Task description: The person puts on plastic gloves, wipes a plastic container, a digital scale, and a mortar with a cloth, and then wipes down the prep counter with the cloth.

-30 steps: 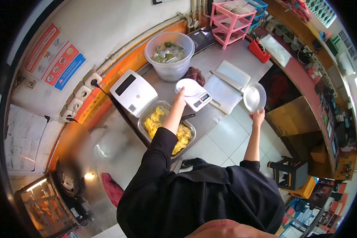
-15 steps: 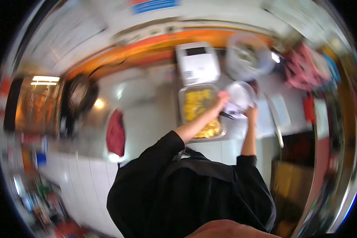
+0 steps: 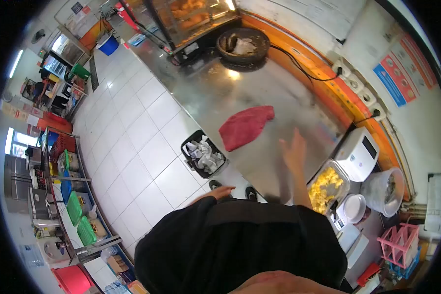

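A shiny metal table [image 3: 206, 93] bears a red cloth [image 3: 246, 127] (rather rumpled), a round dark pan [image 3: 240, 59] and, at its far end, a glass-sided case [image 3: 193, 19].

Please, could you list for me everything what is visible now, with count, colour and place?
Cloth: one, red, on the steel counter
Display case: one, dark-framed, counter's far end
Round pan: one, dark, beside the case
Bin: one, black, on the floor
Yellow food: uncountable pieces, in a clear tray
Boxy device: one, white, beside the tray
Scale: one, white, beside the tray
Bucket: one, translucent, near the wall
Rack: one, pink, lower right
Sockets: four, white, on the wall
Poster: one, multicoloured, on the wall
Shelf goods: many, mixed colours, left; too small to count
Right hand: one, bare, above the counter
Left hand: one, bare, near the bin
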Motion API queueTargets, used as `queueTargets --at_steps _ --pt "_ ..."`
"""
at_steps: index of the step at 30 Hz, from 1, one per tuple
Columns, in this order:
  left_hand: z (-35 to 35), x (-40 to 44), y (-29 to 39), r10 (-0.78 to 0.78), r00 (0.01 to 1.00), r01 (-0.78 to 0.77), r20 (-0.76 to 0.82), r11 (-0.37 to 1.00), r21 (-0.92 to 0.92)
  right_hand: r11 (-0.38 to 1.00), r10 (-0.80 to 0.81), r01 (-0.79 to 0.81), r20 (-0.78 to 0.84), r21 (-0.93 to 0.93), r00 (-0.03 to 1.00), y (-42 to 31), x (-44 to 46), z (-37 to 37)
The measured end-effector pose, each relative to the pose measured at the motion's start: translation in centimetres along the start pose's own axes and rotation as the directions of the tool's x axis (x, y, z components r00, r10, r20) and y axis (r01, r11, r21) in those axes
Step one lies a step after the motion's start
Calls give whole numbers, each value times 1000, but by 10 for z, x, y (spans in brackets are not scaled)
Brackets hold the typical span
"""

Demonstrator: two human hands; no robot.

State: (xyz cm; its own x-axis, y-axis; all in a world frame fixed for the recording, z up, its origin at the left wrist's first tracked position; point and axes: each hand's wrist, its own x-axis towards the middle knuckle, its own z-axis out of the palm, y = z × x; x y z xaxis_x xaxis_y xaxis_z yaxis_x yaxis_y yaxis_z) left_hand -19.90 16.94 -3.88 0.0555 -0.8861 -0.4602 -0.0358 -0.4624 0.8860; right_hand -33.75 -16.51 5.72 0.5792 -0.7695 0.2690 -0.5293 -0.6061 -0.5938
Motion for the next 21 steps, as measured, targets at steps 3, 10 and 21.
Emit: queueTargets --at_steps 3,10,21 --pt "10 -38 -113 -154 977 164 -150 985 58 988 -93 96 27 -124 995 -91 41 88" --pt "-43 -134 -190 -522 736 586 -431 810 21 894 -248 315 234 -320 940 -112 54 158" --pt "-262 6 1 200 534 71 -822 958 279 554 660 -487 -1 -676 751 -68 141 99"
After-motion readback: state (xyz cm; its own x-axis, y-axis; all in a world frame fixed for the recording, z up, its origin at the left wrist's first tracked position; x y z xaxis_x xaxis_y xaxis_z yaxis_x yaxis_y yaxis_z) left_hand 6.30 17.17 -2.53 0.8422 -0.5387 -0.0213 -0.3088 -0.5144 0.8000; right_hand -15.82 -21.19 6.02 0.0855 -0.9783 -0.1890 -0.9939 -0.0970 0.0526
